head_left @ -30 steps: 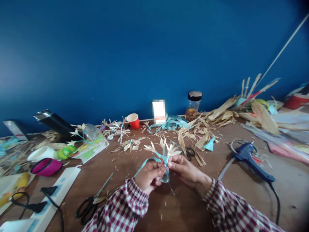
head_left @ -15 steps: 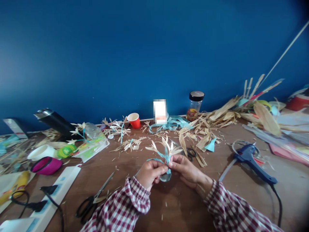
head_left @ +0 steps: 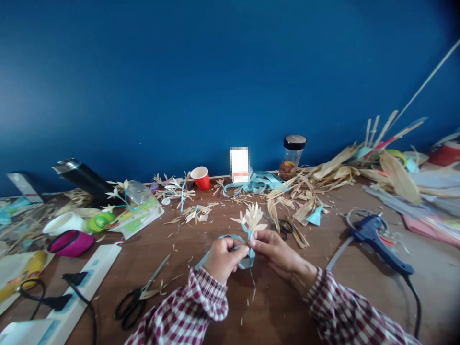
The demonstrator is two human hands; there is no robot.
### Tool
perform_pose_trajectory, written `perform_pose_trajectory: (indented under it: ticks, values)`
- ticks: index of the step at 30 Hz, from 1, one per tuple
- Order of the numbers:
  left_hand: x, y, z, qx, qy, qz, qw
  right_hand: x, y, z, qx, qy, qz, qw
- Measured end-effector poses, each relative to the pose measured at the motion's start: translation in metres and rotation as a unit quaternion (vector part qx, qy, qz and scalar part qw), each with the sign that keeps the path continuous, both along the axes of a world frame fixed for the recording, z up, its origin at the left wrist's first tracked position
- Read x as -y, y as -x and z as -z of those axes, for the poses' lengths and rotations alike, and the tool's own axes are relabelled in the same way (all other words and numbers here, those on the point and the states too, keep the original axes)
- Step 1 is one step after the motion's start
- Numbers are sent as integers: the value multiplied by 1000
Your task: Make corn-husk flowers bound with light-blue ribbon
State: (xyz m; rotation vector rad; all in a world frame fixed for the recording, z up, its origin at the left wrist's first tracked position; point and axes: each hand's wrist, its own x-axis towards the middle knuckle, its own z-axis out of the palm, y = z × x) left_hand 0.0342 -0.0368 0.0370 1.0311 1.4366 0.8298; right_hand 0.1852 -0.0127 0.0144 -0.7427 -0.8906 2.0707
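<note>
A cream flower (head_left: 253, 218) with pointed, husk-like petals stands upright between my hands, its stem wrapped in light blue ribbon. My left hand (head_left: 226, 258) is closed, with thumb and forefinger pinching the blue ribbon (head_left: 247, 259) low on the stem. My right hand (head_left: 275, 249) pinches the flower's stem just under the petals. The ribbon loops below the fingers, and a length of it trails behind my left hand. Black-handled scissors (head_left: 143, 291) lie half open beside my left sleeve. Beyond my right hand lies a second dark-handled pair (head_left: 285, 229), partly hidden.
A blue glue gun (head_left: 381, 244) lies at right. At left are a white power strip (head_left: 95, 273), a black flask (head_left: 84, 182) and finished-looking flowers (head_left: 120, 191). Along the wall stand a red paper cup (head_left: 201, 178), a lidded jar (head_left: 293, 158), coiled blue ribbon (head_left: 260, 183) and dry husks (head_left: 334, 165).
The flower has turned between my fingers, and its petals now show as a fuller cluster facing me. Both hands stay in nearly the same place. More ribbon shows behind my left hand.
</note>
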Motion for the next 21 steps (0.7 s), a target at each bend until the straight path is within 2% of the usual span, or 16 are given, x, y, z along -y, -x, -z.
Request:
perform_pose_trajectory:
  ticks: [5,10,13,16,18,21]
  values:
    - [5,-1,-9,-149,-82,26,985,0,1,5,42,-28,8,999]
    - [12,-3,-12,-190,-181,10,965,-1,2,8,85,-63,46,993]
    - [12,-1,-6,-107,-177,-11,978,1,2,5,50,-75,45,995]
    - [8,3,1,88,-65,-43,993,3,2,-1,10,-58,14,998]
    - [7,4,3,212,4,-47,976,5,1,-4,7,-57,0,998]
    - [6,1,2,285,59,-32,956,5,0,-6,23,-78,-19,996]
